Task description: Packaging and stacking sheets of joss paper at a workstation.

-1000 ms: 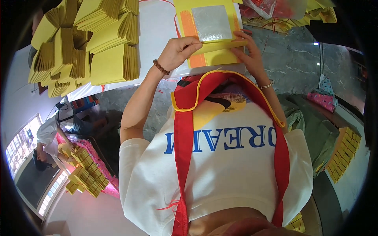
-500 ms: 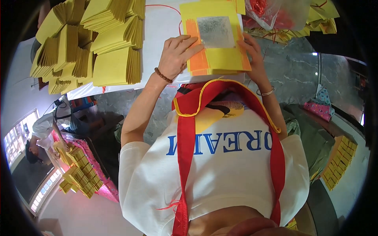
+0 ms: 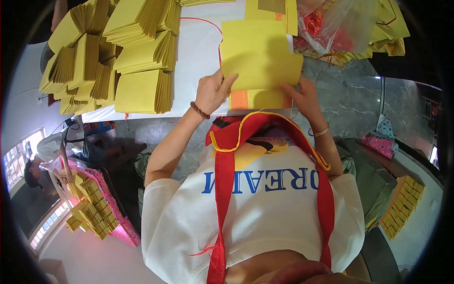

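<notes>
A yellow paper sheet (image 3: 260, 52) lies in front of me at the table's near edge. Its plain face is up, and it covers most of the paper beneath. Below its lower edge shows a strip of yellow paper with orange bands (image 3: 257, 100). My left hand (image 3: 211, 92), a brown bead bracelet at its wrist, pinches the sheet's lower left edge, thumb on top. At the lower right edge my right hand (image 3: 305, 98) grips the sheet in the same way. Both hands' fingertips are partly hidden under the paper.
Bundles of folded yellow paper (image 3: 142, 92) are stacked on the white table (image 3: 198, 52) at left. Another yellow sheet (image 3: 291, 19) lies beyond my hands. A clear plastic bag with red contents (image 3: 326, 23) sits far right. A person (image 3: 49, 151) handles yellow bundles at far left.
The orange bands and silver panel that faced up are now covered by a plain yellow face. My hands have shifted from flat on the paper's sides to its lower edge.
</notes>
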`<action>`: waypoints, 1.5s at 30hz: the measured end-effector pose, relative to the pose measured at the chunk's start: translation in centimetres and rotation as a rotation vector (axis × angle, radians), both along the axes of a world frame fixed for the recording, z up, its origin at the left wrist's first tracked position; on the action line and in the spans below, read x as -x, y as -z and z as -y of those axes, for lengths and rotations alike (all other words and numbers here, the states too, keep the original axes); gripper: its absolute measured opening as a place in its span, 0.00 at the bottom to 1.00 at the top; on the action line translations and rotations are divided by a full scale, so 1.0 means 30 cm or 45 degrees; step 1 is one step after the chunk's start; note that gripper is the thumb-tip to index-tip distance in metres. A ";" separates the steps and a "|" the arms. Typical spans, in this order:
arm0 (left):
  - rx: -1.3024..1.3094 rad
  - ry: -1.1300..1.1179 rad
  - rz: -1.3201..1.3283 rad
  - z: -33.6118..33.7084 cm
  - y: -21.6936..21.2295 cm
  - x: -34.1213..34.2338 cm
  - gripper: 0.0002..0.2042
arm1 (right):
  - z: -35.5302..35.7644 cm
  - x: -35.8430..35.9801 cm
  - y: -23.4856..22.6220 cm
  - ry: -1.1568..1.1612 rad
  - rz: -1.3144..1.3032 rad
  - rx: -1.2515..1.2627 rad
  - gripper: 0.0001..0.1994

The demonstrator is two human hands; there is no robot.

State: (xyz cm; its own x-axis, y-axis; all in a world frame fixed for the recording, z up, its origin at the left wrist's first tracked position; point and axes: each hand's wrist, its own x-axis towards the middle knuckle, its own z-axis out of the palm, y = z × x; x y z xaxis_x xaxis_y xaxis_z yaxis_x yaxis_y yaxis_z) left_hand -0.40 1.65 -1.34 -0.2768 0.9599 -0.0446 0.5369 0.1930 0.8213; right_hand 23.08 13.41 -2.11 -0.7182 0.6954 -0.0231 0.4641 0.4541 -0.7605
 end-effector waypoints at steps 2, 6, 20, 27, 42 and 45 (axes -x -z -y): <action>0.035 -0.084 0.179 -0.032 0.046 0.013 0.13 | 0.004 0.048 -0.002 0.398 -0.469 0.447 0.17; 0.037 -0.195 0.449 -0.067 0.093 0.027 0.13 | -0.021 0.069 -0.014 0.365 -0.461 0.330 0.21; 0.209 -0.268 0.729 -0.110 0.028 0.025 0.11 | -0.037 0.113 0.081 0.569 -0.299 0.185 0.18; 0.078 -0.400 0.476 -0.092 -0.020 0.020 0.13 | -0.032 0.116 0.055 0.553 -0.214 0.198 0.17; -0.210 0.391 -0.999 -0.198 0.055 -0.127 0.29 | -0.017 0.113 0.038 0.556 -0.243 0.314 0.18; -0.208 0.387 -0.939 -0.190 0.065 -0.138 0.29 | 0.009 0.114 0.020 0.482 0.007 -0.526 0.20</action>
